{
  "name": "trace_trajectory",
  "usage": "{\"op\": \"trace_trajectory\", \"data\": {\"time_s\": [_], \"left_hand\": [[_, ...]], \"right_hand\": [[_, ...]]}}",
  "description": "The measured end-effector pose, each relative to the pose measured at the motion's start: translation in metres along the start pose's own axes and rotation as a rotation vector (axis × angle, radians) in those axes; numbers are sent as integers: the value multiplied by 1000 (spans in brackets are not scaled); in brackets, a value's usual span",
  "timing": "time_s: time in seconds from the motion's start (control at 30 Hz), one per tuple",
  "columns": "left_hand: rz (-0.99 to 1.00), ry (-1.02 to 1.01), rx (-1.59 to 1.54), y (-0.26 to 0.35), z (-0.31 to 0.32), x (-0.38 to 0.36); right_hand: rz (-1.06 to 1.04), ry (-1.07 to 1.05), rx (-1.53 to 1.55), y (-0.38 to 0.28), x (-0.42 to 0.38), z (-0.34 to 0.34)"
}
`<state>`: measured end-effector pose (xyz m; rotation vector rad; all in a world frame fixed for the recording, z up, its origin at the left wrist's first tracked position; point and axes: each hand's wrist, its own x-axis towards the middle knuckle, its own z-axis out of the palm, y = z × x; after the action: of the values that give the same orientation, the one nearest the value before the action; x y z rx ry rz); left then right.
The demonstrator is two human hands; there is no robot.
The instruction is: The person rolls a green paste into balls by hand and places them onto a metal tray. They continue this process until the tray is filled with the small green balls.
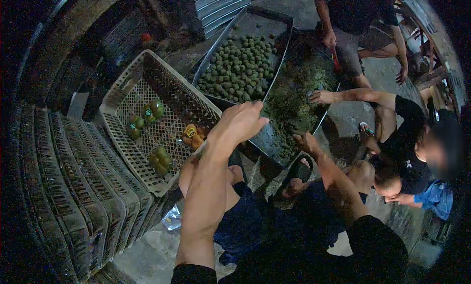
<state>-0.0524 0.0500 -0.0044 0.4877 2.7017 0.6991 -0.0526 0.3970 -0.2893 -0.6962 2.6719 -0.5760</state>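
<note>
My left hand (243, 121) is over the near edge of the tray of balls (282, 31), its fingers curled together and thumb to the right; what they hold, if anything, is hidden. Inside that metal tray lie many small dark green balls (240, 63), roughly round. My right hand (308, 143) is at the near right part of a second metal tray (321, 121), its bent fingers at a crumbly green mixture (299, 107). Whether a lump is between those fingers cannot be made out.
At left, a plastic crate (114, 100) holding several bagged green and orange items tops a stack of crates (73, 186). A co-worker's hand (322, 97) reaches into the mixture from the right. Another person (353, 19) sits at the back, holding a red-handled tool (336, 60).
</note>
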Motion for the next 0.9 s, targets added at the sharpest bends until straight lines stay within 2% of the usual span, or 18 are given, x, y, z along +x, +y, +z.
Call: {"op": "trace_trajectory", "data": {"time_s": [0.17, 0.27, 0.4, 0.47, 0.5, 0.57, 0.6, 0.67, 0.7, 0.77, 0.9], "left_hand": [[2, -19, 3, 5, 0, 4], [15, -6, 36, 3, 6, 8], [-16, -40, 37, 9, 3, 11], [27, -24, 41, 9, 7, 16], [30, -27, 43, 10, 7, 19], [13, -65, 61, 12, 9, 22], [15, -72, 61, 12, 11, 24], [32, -58, 65, 11, 15, 31], [35, -62, 69, 13, 15, 32], [20, -63, 77, 16, 14, 33], [-29, -117, 103, 26, 9, 30]], "right_hand": [[404, 14, 165, -41, -5, -27], [464, 57, 200, -53, -6, -37], [442, 145, 159, -27, -7, -15], [435, 74, 783, -16, -9, -11], [437, 77, 785, -24, -10, -22], [633, 198, 1010, -56, -13, -49], [639, 198, 1014, -56, -13, -45], [601, 317, 1266, -53, -12, -36], [603, 320, 1271, -46, -10, -31], [732, 289, 880, -31, -5, -18], [742, 322, 771, -43, -11, -31]]}}
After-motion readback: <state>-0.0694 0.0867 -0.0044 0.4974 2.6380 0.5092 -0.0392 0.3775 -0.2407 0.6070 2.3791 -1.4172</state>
